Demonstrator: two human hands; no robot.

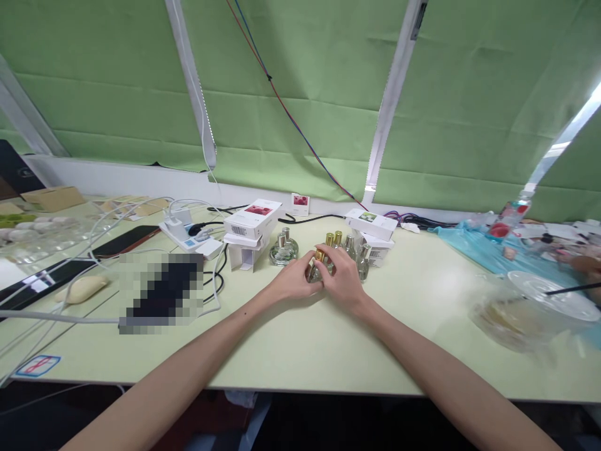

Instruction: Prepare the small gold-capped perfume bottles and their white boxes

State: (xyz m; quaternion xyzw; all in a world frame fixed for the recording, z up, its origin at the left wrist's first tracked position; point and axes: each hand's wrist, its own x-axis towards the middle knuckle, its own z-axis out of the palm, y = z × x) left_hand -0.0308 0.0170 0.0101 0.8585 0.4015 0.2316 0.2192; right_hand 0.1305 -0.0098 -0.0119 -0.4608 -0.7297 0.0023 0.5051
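Note:
Near the middle of the table, my left hand and my right hand meet around a small glass perfume bottle with a gold top. Both hands have their fingers closed on it, the right ones near the top. Much of the bottle's body is hidden by the fingers. Just behind and right of my right hand stand several clear bottles, some with gold caps, others with silver caps. Left of my left hand are greenish round bottles with silver tops.
White boxes with a red picture are stacked at left, and a white box lies on others at right. A power strip, cables, a mouse and a pixelated dark object fill the left. A lidded plastic cup and blue sheet are right.

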